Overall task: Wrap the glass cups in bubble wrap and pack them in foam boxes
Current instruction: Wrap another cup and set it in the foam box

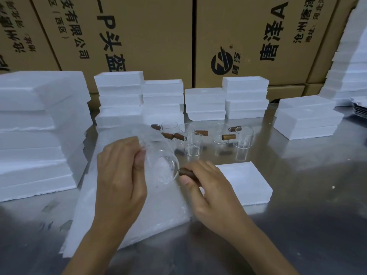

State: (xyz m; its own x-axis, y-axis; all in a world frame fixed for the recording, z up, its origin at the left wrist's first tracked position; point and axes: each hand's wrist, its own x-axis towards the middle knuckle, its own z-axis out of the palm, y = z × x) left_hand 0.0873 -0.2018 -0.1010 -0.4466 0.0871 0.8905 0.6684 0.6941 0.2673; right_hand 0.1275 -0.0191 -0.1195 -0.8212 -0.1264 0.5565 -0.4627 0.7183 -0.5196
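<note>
Wrapping step: first cup in hand

Head view: right hand (206, 181) grips the wooden handle (186, 172) of the glass cup (164, 169); left hand (119, 171) pinches bubble wrap (153, 135) against it, above the sheet stack (129, 225). Next move, likely: roll wrap around cup, then seat it in the foam box (244, 183).

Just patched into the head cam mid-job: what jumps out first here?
At centre, the right hand grips the wooden handle of a glass cup while the left hand pinches bubble wrap around it. Behind them, unwrapped cups stand on the metal table, ringed by white foam boxes.
</note>
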